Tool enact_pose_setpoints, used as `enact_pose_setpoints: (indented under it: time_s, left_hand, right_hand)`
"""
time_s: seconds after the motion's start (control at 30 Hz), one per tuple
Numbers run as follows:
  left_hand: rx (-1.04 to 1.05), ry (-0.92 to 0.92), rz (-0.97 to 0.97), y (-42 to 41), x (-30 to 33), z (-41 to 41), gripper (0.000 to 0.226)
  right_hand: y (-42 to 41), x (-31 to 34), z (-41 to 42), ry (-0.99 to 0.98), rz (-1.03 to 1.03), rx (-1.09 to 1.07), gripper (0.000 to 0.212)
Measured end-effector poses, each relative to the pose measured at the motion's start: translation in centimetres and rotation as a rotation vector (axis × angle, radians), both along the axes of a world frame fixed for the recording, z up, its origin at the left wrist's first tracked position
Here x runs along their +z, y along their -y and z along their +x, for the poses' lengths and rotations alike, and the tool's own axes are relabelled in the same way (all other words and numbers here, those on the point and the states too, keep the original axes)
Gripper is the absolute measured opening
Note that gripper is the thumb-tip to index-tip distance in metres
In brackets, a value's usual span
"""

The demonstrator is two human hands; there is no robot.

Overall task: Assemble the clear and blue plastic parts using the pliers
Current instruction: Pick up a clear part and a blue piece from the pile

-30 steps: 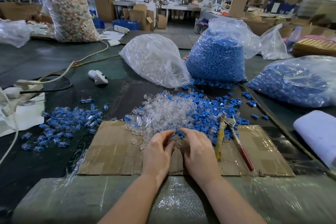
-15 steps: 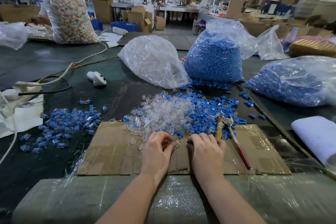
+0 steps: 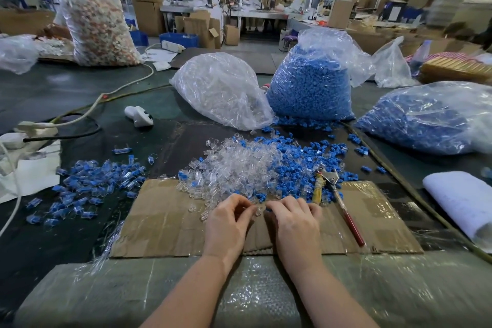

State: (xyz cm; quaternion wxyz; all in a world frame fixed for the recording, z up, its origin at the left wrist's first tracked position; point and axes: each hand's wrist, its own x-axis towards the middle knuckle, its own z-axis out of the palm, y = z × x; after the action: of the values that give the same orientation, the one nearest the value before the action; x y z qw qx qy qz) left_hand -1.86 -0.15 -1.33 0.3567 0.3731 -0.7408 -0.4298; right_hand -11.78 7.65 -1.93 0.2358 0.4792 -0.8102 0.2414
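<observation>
Since the earlier frames the right hand [image 3: 294, 224] is sitting closer to the pliers [image 3: 336, 196], which are lying untouched on the cardboard [image 3: 165, 221]. The left hand [image 3: 228, 221] is seemingly pinching a clear part [image 3: 257, 211]; the right fingers are curling, their contents hidden.

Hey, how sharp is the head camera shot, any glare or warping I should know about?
Head view: hands and pliers are fairly sharp; the far workshop is soft and blurred; daylight glares off the clear bag and the plastic wrap; wide-angle bending curves the table's right edge.
</observation>
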Motion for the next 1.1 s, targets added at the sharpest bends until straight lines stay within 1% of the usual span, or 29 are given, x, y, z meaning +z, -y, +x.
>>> enact_pose_setpoints:
  time_s: [0.17, 0.23, 0.27, 0.33, 0.37, 0.4, 0.5, 0.53, 0.6, 0.63, 0.7, 0.8, 0.83, 0.97, 1.1]
  left_hand:
    - [-0.018, 0.056, -0.023, 0.13, -0.26, 0.0, 0.016]
    - [-0.035, 0.042, -0.038, 0.03, -0.21, -0.06, 0.012]
    - [-0.044, 0.043, -0.062, 0.0, -0.22, -0.1, 0.014]
    - [-0.058, 0.096, -0.139, 0.02, -0.36, -0.22, 0.031]
    - [-0.062, 0.125, -0.164, 0.07, -0.36, -0.23, 0.035]
    - [-0.063, 0.142, -0.168, 0.12, -0.31, -0.22, 0.034]
    - [-0.051, 0.117, -0.127, 0.13, -0.11, -0.11, 0.015]
    - [-0.041, 0.104, -0.108, 0.12, -0.04, -0.02, 0.014]
    - [-0.016, 0.07, -0.062, 0.22, -0.1, 0.1, 0.022]
    - [-0.002, 0.045, -0.034, 0.29, -0.13, 0.11, 0.024]
    - [0.009, -0.008, 0.042, 0.34, -0.23, 0.06, 0.022]
    - [-0.02, -0.09, 0.163, 0.32, -0.24, 0.0, 0.019]
    - [-0.032, -0.086, 0.162, 0.34, -0.3, 0.0, 0.021]
    - [-0.086, -0.01, 0.041, 0.32, -0.36, 0.17, 0.028]
    - [-0.128, 0.027, 0.008, 0.14, -0.26, 0.22, 0.03]
  right_hand:
    - [-0.09, -0.08, 0.03, 0.014, -0.06, 0.025, 0.017]
    - [-0.14, -0.13, -0.01, 0.044, -0.041, 0.015, 0.02]
    - [-0.15, -0.13, -0.02, 0.053, -0.031, 0.004, 0.022]
    - [-0.19, -0.12, -0.04, 0.06, -0.028, -0.007, 0.022]
    - [-0.19, -0.1, -0.03, 0.059, -0.034, -0.006, 0.022]
    - [-0.21, -0.08, -0.03, 0.057, -0.039, -0.001, 0.022]
    - [-0.23, -0.12, 0.04, 0.06, -0.058, 0.022, 0.022]
    - [-0.26, -0.11, 0.06, 0.066, -0.07, 0.035, 0.02]
    - [-0.3, -0.09, 0.05, 0.08, -0.092, 0.072, 0.014]
    - [-0.32, -0.08, 0.03, 0.093, -0.097, 0.093, 0.014]
    - [-0.34, -0.16, -0.03, 0.116, -0.099, 0.136, 0.014]
    - [-0.36, -0.19, 0.01, 0.12, -0.08, 0.169, 0.025]
    - [-0.33, -0.17, -0.01, 0.121, -0.076, 0.173, 0.027]
    - [-0.31, -0.17, -0.07, 0.133, -0.097, 0.178, 0.026]
    - [-0.27, -0.13, -0.12, 0.125, -0.111, 0.178, 0.027]
